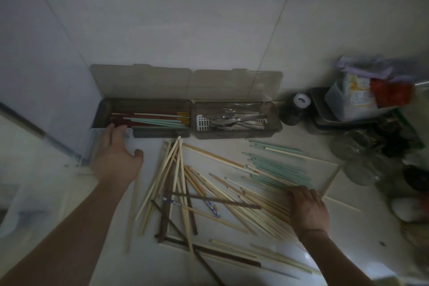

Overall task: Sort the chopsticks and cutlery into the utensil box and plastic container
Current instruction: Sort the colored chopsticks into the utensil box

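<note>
Mid-sort, I judge; left hand (116,146), fingers straight, rests on the clear plastic container (97,144) at nine o'clock; right hand (306,206) presses flat on pale wooden chopsticks (209,183) strewn over the glossy surface (267,269) at five; next, gather a matching bundle for the smoky utensil box (185,133) at twelve, holding steel cutlery (232,121).

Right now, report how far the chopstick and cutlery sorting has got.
Partly done. The utensil box already holds red and mint chopsticks in its left compartment and metal cutlery in its right. In hand: the left hand rests on the clear plastic container, and the right hand presses on the loose pile. Left: most wooden chopsticks and a mint bundle lie on the counter.
</note>
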Motion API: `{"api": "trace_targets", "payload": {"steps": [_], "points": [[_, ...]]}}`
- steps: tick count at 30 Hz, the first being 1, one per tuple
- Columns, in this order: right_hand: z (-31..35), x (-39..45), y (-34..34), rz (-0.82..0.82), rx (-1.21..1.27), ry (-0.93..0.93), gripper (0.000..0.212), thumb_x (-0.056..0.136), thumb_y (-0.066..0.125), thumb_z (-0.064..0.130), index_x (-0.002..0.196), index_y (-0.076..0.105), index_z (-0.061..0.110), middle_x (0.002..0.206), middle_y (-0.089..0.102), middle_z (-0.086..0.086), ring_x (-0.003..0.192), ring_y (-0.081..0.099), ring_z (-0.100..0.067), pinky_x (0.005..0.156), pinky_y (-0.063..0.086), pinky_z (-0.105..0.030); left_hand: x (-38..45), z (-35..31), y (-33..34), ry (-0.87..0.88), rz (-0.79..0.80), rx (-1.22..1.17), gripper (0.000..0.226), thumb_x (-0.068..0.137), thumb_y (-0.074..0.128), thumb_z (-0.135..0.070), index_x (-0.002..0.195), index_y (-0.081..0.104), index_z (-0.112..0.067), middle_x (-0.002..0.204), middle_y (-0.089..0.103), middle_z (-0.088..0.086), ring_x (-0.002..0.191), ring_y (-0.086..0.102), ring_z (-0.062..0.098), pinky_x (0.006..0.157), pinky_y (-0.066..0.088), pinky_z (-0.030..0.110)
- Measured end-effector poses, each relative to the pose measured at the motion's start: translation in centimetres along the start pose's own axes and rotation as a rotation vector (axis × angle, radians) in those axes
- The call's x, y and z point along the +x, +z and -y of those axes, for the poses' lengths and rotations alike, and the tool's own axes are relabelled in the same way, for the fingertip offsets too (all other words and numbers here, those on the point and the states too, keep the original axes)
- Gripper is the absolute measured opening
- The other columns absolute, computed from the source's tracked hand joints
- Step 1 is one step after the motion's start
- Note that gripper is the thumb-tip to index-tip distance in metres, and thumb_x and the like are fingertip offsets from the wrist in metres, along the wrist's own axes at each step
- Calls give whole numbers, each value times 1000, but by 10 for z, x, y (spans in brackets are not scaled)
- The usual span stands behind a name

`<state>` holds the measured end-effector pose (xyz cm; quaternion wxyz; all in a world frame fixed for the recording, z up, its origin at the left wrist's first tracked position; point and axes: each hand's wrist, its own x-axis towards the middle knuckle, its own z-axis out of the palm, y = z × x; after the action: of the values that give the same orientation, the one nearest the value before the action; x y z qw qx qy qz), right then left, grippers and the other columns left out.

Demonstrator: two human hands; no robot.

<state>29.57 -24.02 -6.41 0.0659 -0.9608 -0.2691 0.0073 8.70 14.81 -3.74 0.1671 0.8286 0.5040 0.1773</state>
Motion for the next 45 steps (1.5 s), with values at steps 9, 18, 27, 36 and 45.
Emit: {"api": "trace_targets", "payload": {"steps": [9,18,27,36,45], "points": [[103,72,-52,-10,672,78,14,89,63,11,85,63,25,82,62,5,77,56,-13,63,36,-11,-2,-2,-5,-6,-6,-17,72,72,73,-26,138,45,-22,152,36,3,118,56,32,86,52,45],[249,166,-51,239,570,-119,9,86,68,23,84,65,31,87,66,11,84,60,-8,82,49,-26,-2,-3,-8,-1,-10,-59,69,75,72,-23,139,47,-20,153,36,3,129,47,27,94,47,40],[279,182,-28,303,438,-106,9,87,66,25,89,65,33,83,60,14,79,55,-6,75,43,-22,-2,-2,-10,2,8,-68,71,74,71,-24,140,45,-21,154,34,3,122,54,29,89,50,38],[156,135,-51,12,612,100,12,88,65,16,82,63,27,82,65,0,79,60,-20,74,46,-27,-2,-3,-8,-36,65,-79,71,80,68,-29,143,36,-26,158,23,-3,126,50,27,92,48,39],[7,10,10,14,52,27,19,72,68,17,90,73,19,94,67,-8,87,61,-37,76,51,-46,-1,-5,-4,-43,40,-50,70,79,70,-26,142,40,-20,154,30,4,127,47,34,94,45,48]]}}
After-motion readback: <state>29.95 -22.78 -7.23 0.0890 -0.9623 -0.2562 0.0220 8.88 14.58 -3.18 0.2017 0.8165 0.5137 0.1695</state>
